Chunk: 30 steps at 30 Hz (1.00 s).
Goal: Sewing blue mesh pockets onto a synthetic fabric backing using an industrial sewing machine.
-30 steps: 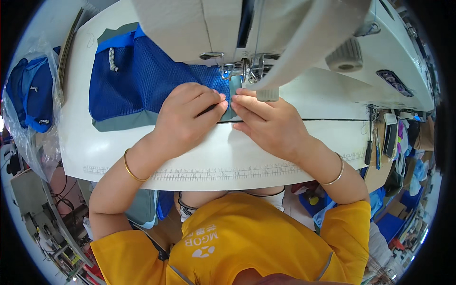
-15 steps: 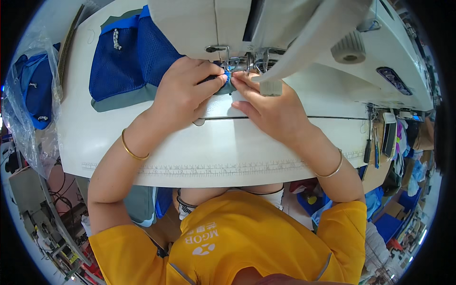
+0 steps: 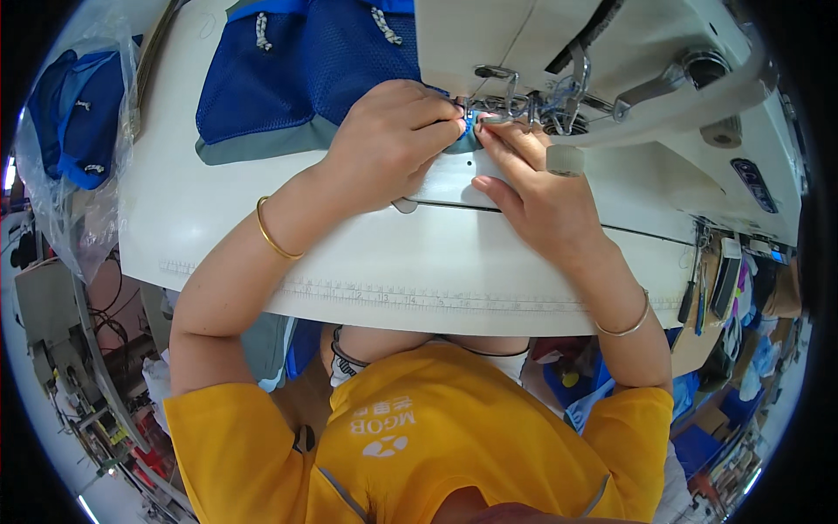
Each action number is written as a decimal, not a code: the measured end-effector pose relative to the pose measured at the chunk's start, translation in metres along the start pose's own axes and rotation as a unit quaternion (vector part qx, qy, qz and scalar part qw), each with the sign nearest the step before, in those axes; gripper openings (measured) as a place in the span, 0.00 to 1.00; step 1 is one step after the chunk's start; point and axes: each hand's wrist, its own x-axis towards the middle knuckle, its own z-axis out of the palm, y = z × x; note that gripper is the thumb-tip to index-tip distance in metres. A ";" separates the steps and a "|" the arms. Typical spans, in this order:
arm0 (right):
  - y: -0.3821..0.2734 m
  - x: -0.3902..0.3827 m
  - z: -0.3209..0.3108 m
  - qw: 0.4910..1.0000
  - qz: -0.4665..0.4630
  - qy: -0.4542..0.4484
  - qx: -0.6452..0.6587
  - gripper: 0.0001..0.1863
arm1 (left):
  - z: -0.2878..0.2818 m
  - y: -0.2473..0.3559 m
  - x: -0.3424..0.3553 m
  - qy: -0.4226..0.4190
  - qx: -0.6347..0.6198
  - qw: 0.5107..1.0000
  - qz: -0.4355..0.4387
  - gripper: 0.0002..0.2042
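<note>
Head view: white tabletop [image 3: 375,262], sewing machine [image 3: 646,52] at one o'clock hiding some blue mesh cloth [image 3: 262,96] at eleven, clear bag [image 3: 96,223] at ten. Left fingers [image 3: 438,135] pinch the cloth; right fingers [image 3: 515,147], thumb apart, touch its edge.

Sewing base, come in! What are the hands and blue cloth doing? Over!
Left hand pinching blue mesh cloth under sewing machine; right hand close beside. Cloth spread mostly left of machine. Pale knob hiding part of right hand.
</note>
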 end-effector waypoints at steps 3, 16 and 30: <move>0.000 0.000 -0.001 1.000 -0.002 -0.007 -0.014 0.22 | 0.001 0.000 0.002 0.008 0.001 1.000 0.013 0.12; -0.003 0.000 -0.002 1.000 -0.004 -0.005 -0.017 0.24 | -0.002 0.000 0.008 -0.001 0.008 1.000 -0.002 0.10; -0.003 -0.006 -0.004 0.997 -0.017 0.033 -0.063 0.12 | -0.101 0.019 -0.062 -0.174 0.284 0.927 -0.171 0.19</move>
